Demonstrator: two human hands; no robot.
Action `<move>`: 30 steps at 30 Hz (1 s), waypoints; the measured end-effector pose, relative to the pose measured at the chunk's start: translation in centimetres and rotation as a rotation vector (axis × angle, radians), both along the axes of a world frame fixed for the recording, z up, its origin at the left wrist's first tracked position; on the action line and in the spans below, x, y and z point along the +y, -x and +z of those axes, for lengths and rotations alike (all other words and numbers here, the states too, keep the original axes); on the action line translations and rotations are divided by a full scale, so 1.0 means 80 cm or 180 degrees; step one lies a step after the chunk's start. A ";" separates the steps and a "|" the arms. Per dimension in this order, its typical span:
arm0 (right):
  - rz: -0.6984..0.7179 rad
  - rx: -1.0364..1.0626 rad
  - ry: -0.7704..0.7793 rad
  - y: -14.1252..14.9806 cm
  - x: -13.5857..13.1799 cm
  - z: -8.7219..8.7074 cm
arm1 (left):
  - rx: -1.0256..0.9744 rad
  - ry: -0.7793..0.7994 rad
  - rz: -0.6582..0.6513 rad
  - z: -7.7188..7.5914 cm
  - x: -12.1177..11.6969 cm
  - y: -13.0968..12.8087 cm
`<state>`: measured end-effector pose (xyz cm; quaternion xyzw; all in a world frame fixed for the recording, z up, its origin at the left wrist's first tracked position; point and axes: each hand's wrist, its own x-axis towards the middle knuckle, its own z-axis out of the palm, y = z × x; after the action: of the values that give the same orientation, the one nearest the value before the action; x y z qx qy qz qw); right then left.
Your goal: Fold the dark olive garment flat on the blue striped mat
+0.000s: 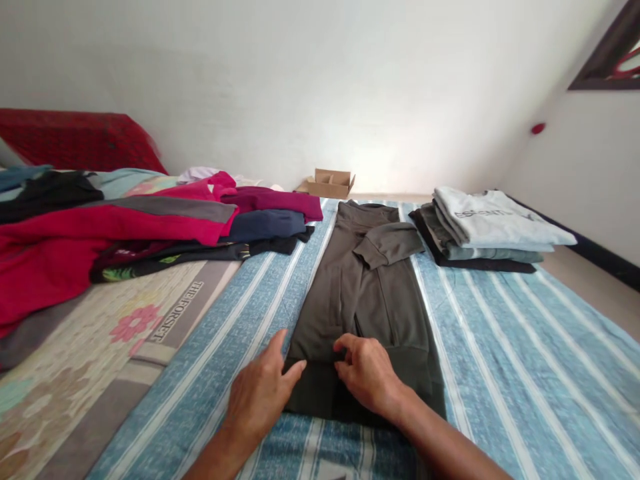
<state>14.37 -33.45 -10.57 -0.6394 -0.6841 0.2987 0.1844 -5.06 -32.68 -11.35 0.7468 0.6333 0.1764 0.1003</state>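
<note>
A dark olive-grey sweatshirt (320,293) lies lengthwise in front of me, narrowed by folding, with its collar end away from me. One cuffed sleeve (393,245) rests doubled over its upper part. At the sweatshirt's near left edge is my left hand (263,383), thumb and fingers apart and nothing in them. My right hand (367,370) is over the middle of the broad hem band; its fingers are bent, with a gap between index finger and thumb. No cloth shows pinched in either hand.
Folded clothes (493,230), a white printed shirt on top, are stacked at the right. Several loose garments, including a red one (55,253), are piled left. A small cardboard box (333,183) stands by the wall. Blue striped cloth (505,353) covers the surface.
</note>
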 end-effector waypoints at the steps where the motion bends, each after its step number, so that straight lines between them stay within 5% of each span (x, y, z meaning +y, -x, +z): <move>1: 0.0002 -0.0075 -0.0080 0.002 -0.002 -0.001 | 0.0151 -0.0314 -0.0134 0.001 0.001 -0.001; 5: 0.0166 -0.0333 -0.0354 0.006 -0.005 0.006 | 0.0404 -0.1260 -0.1037 -0.003 0.016 -0.017; 10: -0.0387 -0.0610 -0.0370 -0.042 0.012 0.037 | 0.0940 -0.1203 -0.1720 -0.028 0.045 -0.042; 14: -0.1483 -0.1543 0.0041 -0.116 0.030 0.042 | 0.1149 -0.0930 -0.1796 -0.041 0.053 -0.040; 17: -0.1555 -0.1638 0.0355 -0.150 0.035 0.027 | 0.1195 -0.0886 -0.1726 -0.041 0.052 -0.040; 25: -0.1520 -0.1156 0.0603 -0.149 0.037 0.008 | 0.0896 -0.1171 -0.1715 -0.040 0.049 -0.057; 30: -0.1592 -0.0795 0.0235 -0.147 0.034 0.006 | 0.0664 -0.0743 -0.1969 -0.024 0.041 -0.077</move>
<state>26.12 -30.73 -10.08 -0.8265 -0.5111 0.1876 0.1432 1.11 -29.38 -13.27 0.9239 0.3593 0.1316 -0.0024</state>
